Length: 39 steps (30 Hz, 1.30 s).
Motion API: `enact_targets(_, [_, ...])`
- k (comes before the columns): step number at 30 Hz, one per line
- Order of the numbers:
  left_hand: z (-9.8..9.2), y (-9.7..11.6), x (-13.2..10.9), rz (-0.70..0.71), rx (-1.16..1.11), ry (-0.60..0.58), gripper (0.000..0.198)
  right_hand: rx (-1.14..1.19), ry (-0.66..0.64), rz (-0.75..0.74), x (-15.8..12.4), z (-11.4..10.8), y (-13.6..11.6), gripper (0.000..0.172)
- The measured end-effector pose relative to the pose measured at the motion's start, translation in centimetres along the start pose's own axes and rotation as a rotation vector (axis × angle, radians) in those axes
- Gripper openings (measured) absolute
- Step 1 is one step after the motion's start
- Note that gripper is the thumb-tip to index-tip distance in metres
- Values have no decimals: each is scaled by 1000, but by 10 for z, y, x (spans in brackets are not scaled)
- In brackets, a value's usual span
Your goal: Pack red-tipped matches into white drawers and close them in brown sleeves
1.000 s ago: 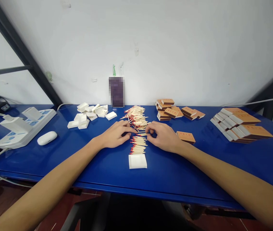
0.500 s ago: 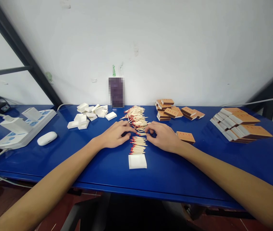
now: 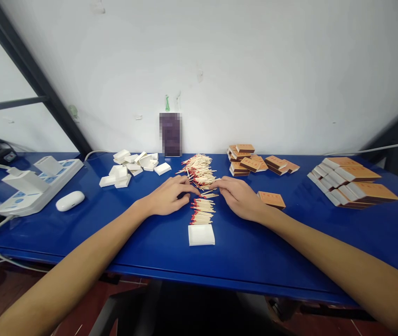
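A loose pile of red-tipped matches [image 3: 199,170] lies on the blue table [image 3: 276,242], with a neater row of matches [image 3: 203,211] in front of it. My left hand [image 3: 169,196] rests palm down beside the row, fingers curled and pinching matches at its far end. My right hand [image 3: 239,196] mirrors it from the other side, fingertips pinched on matches near the pile. An empty white matchbox tray [image 3: 201,234] sits just in front of the row. One orange matchbox [image 3: 271,199] lies by my right wrist.
Several white trays [image 3: 132,165] lie at the back left. Orange matchboxes [image 3: 255,163] are heaped at the back, larger packs [image 3: 355,184] at the right. A power strip with plugs [image 3: 34,184] and a white earbud case [image 3: 70,200] lie left. A dark blurred object [image 3: 171,134] leans on the wall.
My right hand's fingertips have crept slightly up and left toward the pile; the left hand stays nearly still. The view has shifted a little.
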<state>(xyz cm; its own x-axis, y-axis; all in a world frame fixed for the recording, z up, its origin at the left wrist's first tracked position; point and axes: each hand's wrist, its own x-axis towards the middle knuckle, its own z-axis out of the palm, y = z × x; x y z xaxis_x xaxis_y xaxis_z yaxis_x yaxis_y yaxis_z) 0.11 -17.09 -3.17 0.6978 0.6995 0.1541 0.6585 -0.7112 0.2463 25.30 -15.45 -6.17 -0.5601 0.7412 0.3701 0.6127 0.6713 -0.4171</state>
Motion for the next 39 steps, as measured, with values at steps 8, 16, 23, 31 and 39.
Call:
enact_targets(8, [2,-2,0,15,3,12,38,-79,-28,24,1,-2,-7,21])
enact_targets(16, [-1,0,-2,-10,-28,2,37,-44,-40,28,3,0,-6,8])
enact_targets(23, [-5,4,-3,4,-23,-29,51,60,-78,-24,2,-3,-16,18])
enact_targets(31, [-11,13,-3,29,-8,-76,66,162,-189,-136,-10,-12,-32,37])
enact_targets(39, [-8,13,-4,22,-20,-77,75,158,-245,-109,-12,-14,-35,48])
